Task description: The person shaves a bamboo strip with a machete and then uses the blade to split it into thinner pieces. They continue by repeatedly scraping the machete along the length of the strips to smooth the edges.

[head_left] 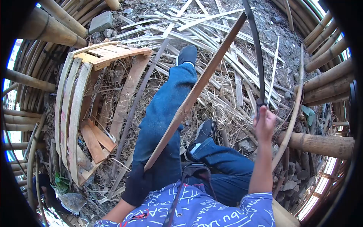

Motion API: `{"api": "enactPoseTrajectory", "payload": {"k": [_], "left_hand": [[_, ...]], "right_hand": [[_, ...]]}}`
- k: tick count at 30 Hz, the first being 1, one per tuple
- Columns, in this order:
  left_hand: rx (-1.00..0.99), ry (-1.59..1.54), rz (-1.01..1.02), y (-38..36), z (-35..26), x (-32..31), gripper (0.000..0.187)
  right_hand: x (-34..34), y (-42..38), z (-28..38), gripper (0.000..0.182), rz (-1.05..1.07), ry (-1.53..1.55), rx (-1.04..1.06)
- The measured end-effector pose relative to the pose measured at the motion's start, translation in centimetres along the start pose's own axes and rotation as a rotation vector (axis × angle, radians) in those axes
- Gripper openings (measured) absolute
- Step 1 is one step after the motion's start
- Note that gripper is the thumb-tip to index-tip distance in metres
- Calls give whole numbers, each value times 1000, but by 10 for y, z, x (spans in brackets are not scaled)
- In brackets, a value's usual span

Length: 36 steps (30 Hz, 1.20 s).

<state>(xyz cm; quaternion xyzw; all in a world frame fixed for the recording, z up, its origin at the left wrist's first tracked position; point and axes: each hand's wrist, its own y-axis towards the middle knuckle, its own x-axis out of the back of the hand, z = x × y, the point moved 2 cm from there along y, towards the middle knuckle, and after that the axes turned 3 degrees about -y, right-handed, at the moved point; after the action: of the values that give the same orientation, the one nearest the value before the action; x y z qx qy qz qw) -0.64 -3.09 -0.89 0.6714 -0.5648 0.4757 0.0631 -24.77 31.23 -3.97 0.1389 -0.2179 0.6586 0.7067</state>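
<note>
My left hand (pixel 137 186), in a black glove, is closed round the lower end of a long flat brown slat (pixel 196 84). The slat slants up and right across my thigh to the top of the view. My bare right hand (pixel 264 123) grips the dark handle of a machete (pixel 258 56). Its long, dark, slightly curved blade points away from me, and near the top it overlaps the far end of the slat. Both feet are on the ground, with one leg stretched forward and the other bent.
Pale split strips (pixel 223 49) lie scattered ahead among shavings and stones. A wooden crate (pixel 79 109) lies tipped at left, short boards inside. A concrete block (pixel 101 22) sits at top left. Bamboo poles (pixel 317 145) stand and jut in on both sides.
</note>
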Motion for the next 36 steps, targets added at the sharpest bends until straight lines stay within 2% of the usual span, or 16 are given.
{"api": "enactPoseTrajectory", "payload": {"k": [3, 4, 8, 10, 11, 13, 14, 16, 22, 24, 26, 28, 30, 32, 35, 36], "left_hand": [[63, -95, 87, 4, -1, 9, 23], [135, -180, 172, 5, 0, 11, 22], [83, -203, 191, 9, 3, 12, 23], [-322, -110, 104, 10, -6, 14, 23], [-329, -111, 109, 10, -7, 13, 23], [-275, -74, 67, 11, -5, 10, 37], [-271, -75, 71, 11, -3, 8, 37], [-45, -67, 76, 10, 5, 4, 36], [8, -42, 17, 7, -3, 3, 27], [-8, -38, 25, 7, -1, 2, 27], [-37, -31, 38, 8, 0, 2, 27], [16, -69, 69, 9, -1, 4, 27], [46, -73, 99, 9, -3, 7, 28], [66, -72, 115, 15, -1, 9, 29], [-10, -120, 160, 23, 7, 15, 30], [127, -276, 279, 27, 8, 18, 33]], "right_hand": [[-27, -32, 18, 63, 30, 187, -66], [-32, -38, 22, 63, 48, 237, -28], [-41, -44, 39, 63, 167, 230, 138], [-45, -39, 51, 61, 142, 132, 224], [-48, -40, 69, 59, 198, 45, 257], [-53, -40, 94, 56, 255, -46, 285], [-58, -40, 104, 55, 309, -172, 346], [-65, -35, 111, 53, 373, -293, 398], [-63, -12, 98, 63, 316, -645, 605], [-59, 0, 87, 62, 316, -620, 607], [-49, 19, 74, 60, 159, -606, 625], [-39, 43, 61, 61, 121, -501, 430], [-27, 64, 48, 63, 17, -515, 497], [-25, 58, 58, 61, 25, -476, 505], [-40, 28, 69, 49, 211, -315, 530], [-51, 15, 66, 47, 196, -269, 557]]}}
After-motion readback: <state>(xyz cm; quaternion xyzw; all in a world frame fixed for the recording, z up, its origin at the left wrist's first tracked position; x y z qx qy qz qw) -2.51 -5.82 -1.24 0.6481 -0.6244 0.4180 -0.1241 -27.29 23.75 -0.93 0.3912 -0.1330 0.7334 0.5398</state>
